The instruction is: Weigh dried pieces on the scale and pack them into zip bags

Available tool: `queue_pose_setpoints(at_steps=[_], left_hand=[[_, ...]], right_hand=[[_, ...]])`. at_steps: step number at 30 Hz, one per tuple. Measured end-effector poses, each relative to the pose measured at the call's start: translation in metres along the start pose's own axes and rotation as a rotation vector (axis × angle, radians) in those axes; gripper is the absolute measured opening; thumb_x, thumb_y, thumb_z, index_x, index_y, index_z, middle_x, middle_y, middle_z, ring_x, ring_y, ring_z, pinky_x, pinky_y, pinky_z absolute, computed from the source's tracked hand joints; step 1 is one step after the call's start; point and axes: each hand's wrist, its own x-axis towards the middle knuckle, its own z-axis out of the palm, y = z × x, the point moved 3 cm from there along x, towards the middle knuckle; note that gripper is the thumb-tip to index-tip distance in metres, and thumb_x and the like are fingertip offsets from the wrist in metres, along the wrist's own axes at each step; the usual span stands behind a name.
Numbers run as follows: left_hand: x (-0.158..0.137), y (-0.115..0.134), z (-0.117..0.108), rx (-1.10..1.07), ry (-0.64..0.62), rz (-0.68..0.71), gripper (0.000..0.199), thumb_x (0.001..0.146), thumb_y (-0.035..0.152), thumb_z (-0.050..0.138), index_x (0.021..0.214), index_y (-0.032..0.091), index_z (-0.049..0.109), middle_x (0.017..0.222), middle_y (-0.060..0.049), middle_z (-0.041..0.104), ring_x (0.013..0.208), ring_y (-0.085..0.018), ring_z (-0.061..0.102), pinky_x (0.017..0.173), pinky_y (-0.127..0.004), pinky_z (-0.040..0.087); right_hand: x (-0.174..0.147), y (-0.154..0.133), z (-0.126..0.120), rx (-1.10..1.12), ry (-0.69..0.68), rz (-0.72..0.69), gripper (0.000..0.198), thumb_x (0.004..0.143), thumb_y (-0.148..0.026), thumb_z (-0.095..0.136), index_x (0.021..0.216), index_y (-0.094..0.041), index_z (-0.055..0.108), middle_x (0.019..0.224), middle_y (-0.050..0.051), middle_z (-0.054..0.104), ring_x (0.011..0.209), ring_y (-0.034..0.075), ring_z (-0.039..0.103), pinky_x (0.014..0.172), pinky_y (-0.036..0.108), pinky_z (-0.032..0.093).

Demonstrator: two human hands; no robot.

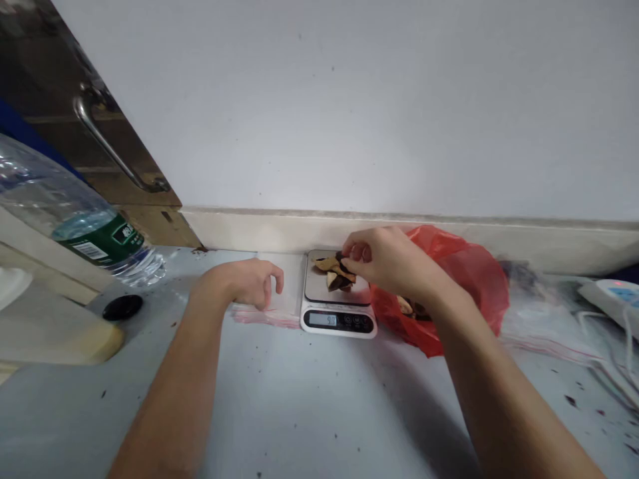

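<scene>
A small white kitchen scale [310,293] with a steel plate stands against the wall base, its display [323,320] lit with what looks like 9.0. Several brown, curled dried slices [337,274] lie heaped on its plate. Over the heap, my right hand [382,256] pinches one dark dried slice [343,258] between thumb and fingers. Left of the scale, my left hand [247,283] hangs over a stack of clear zip bags [284,303], fingers loosely bent and apart, holding nothing. Beside the scale on the right, a red plastic bag [479,286] gapes with more dried slices [405,306] inside, partly behind my right wrist.
At left are a tilted water bottle [104,239], a black lid [122,307] and a translucent container [54,332]. More clear bags [542,326] and a white device with cables [612,299] sit at right. Dark crumbs dot the table [299,399]; a wall rises behind.
</scene>
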Motion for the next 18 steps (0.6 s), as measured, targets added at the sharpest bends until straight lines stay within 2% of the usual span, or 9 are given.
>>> queue_pose_setpoints(at_steps=[3, 8, 14, 18], left_hand=[[-0.001, 0.001, 0.000, 0.022, -0.003, -0.010, 0.052, 0.051, 0.010, 0.049, 0.099, 0.024, 0.062, 0.095, 0.001, 0.078, 0.086, -0.020, 0.070, 0.060, -0.025, 0.043], [0.005, -0.004, 0.001, 0.039, 0.041, 0.000, 0.052, 0.056, 0.022, 0.062, 0.108, 0.024, 0.063, 0.122, -0.006, 0.073, 0.093, -0.024, 0.071, 0.063, -0.026, 0.049], [0.012, -0.008, 0.005, -0.001, 0.033, 0.067, 0.052, 0.048, 0.016, 0.050, 0.097, 0.025, 0.066, 0.084, 0.001, 0.078, 0.078, -0.023, 0.070, 0.058, -0.027, 0.045], [0.015, -0.006, 0.006, -0.005, 0.044, 0.064, 0.050, 0.047, 0.013, 0.048, 0.092, 0.025, 0.064, 0.082, 0.002, 0.077, 0.078, -0.023, 0.070, 0.057, -0.027, 0.044]], right_hand=[[-0.004, 0.003, -0.011, 0.044, 0.061, -0.002, 0.009, 0.086, -0.014, 0.067, 0.079, -0.020, 0.070, 0.077, 0.001, 0.073, 0.070, 0.016, 0.064, 0.061, 0.026, 0.042], [-0.016, 0.011, -0.036, 0.004, 0.141, 0.053, 0.015, 0.086, -0.019, 0.066, 0.072, -0.022, 0.070, 0.070, 0.001, 0.072, 0.065, 0.016, 0.062, 0.058, 0.028, 0.041], [-0.027, 0.038, -0.055, 0.002, 0.132, 0.138, 0.010, 0.084, -0.028, 0.066, 0.079, -0.026, 0.075, 0.076, 0.003, 0.076, 0.062, 0.021, 0.065, 0.055, 0.033, 0.047], [-0.028, 0.052, -0.056, -0.003, 0.094, 0.149, 0.013, 0.083, -0.037, 0.067, 0.083, -0.027, 0.076, 0.077, 0.005, 0.077, 0.062, 0.023, 0.066, 0.052, 0.034, 0.048]])
